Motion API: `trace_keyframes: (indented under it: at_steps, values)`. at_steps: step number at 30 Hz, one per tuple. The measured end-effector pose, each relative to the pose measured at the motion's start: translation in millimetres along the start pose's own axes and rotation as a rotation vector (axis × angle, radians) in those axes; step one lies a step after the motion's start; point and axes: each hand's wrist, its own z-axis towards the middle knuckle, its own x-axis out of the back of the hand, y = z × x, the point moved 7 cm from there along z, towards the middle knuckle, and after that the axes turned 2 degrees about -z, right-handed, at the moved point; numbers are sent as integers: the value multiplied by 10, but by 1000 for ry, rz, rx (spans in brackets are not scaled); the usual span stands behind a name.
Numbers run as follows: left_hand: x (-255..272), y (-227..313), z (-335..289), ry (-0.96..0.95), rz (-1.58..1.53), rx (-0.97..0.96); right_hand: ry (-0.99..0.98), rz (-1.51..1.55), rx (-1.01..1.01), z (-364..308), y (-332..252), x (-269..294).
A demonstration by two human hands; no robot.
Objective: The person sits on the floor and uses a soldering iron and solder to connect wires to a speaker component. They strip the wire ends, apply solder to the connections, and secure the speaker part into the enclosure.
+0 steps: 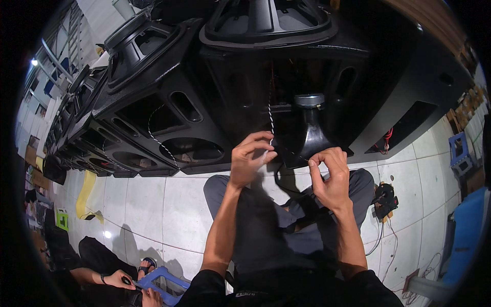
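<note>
A black speaker cabinet (225, 87) stands right in front of me. From its opening hangs a twisted black-and-white wire (270, 112). My left hand (251, 157) has its fingers closed around the wire's lower end. Between the thumb and forefinger of my right hand (330, 176) is a pinch on something thin, too small to make out. Just above that hand sits a black horn driver (315, 134) with a silvery round back, at the cabinet's lower opening. A large speaker cone unit (268, 23) lies on top of the cabinet.
More black cabinets (148, 117) line up to the left, with wires hanging from them. A co-worker's hands (125, 280) are at lower left beside a blue stool (166, 284). To my right, a black tool or device (384, 200) with cables lies on the tiled floor (138, 204).
</note>
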Motion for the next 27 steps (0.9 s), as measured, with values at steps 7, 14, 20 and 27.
trace_keyframes:
  at_steps: [7, 14, 20, 27]
  values:
    - [295, -312, -147, 355, -346, 237, 38, -27, -62, -98, 142, 48]
    - [14, -44, -217, 135, 216, 111, 97, 19, -122, 9, 141, 95]
    - [-550, 231, -206, -313, 209, 63, -60, -21, 184, -52, -472, -176]
    - [-444, -129, -205, -62, -990, 441, 25, -285, 219, -300, -496, -305]
